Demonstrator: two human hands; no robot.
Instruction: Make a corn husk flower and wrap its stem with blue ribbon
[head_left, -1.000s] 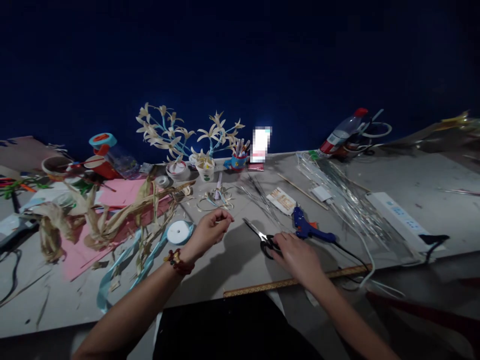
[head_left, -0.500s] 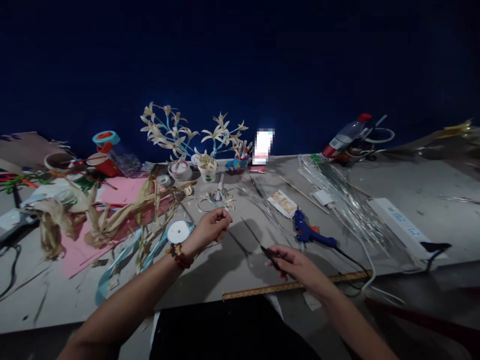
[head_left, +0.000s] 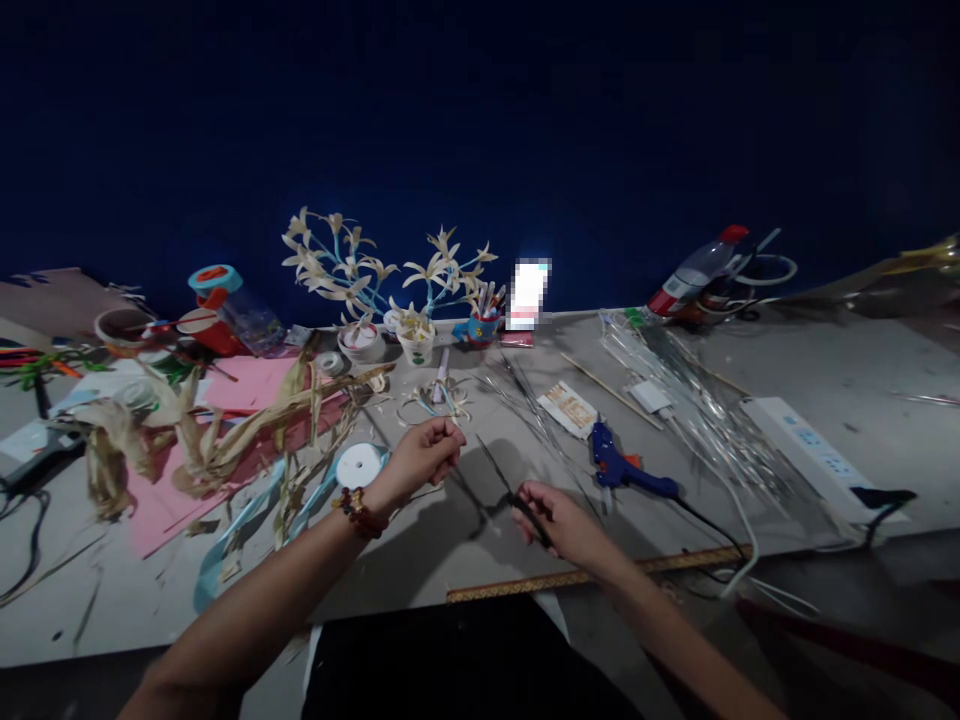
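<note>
My left hand [head_left: 426, 462], with a beaded bracelet at the wrist, hovers over the middle of the table. Its fingers are pinched together, and whatever may be between them is too small to make out. To its right, my right hand [head_left: 555, 525] is closed around the dark handles of a pair of scissors [head_left: 495, 463]. The slim blades point up and left toward my left hand, apart from it. Beyond my left hand lie small pale petal pieces [head_left: 442, 402]. A white ribbon spool [head_left: 358, 466] with light blue ribbon is beside my left wrist.
Dried corn husks [head_left: 232, 455] lie over pink paper [head_left: 161, 500] at left. Flower arrangements in white cups [head_left: 417, 348] stand at the back, near a lit phone [head_left: 528, 292]. A blue glue gun [head_left: 630, 470], wires [head_left: 697, 400] and a power strip [head_left: 810, 450] are at right.
My right hand has moved left with the scissors, bringing the blades a little closer to my left hand. My left hand has stayed almost still.
</note>
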